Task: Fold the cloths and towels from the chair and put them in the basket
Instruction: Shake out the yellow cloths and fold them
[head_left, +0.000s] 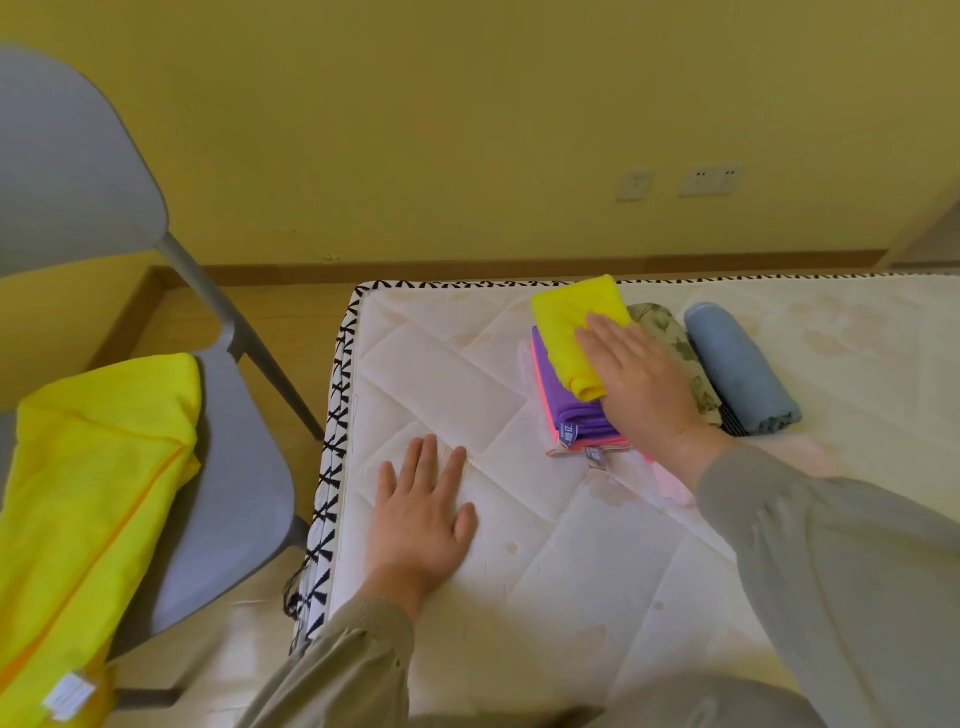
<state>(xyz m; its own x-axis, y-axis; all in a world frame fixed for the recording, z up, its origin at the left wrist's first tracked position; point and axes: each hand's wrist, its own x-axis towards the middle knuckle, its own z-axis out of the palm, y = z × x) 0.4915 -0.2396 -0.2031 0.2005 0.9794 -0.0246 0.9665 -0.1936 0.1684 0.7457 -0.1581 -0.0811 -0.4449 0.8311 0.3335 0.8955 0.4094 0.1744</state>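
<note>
Head view: right hand (641, 387) flat on folded yellow cloth (574, 332).

Bare mattress (519, 519) between chair (234, 467), cloth stack (582, 405)

Left of the mattress (519, 519), on the floor (291, 332), a chair (228, 467); over the near left part of its seat, a loose towel (93, 467); on the mattress, toward its far edge, a stack of folded cloths (576, 421), with a top cloth (566, 327) lying on it; flat on that cloth's right side, the right hand (639, 384); just right of the stack, a bundled cloth (662, 325), and against its right side a rolled towel (737, 369); nearer and further left, flat on bare mattress, the left hand (421, 514); behind everything, the wall (467, 130), with sockets (710, 179) above the mattress's far right.
</note>
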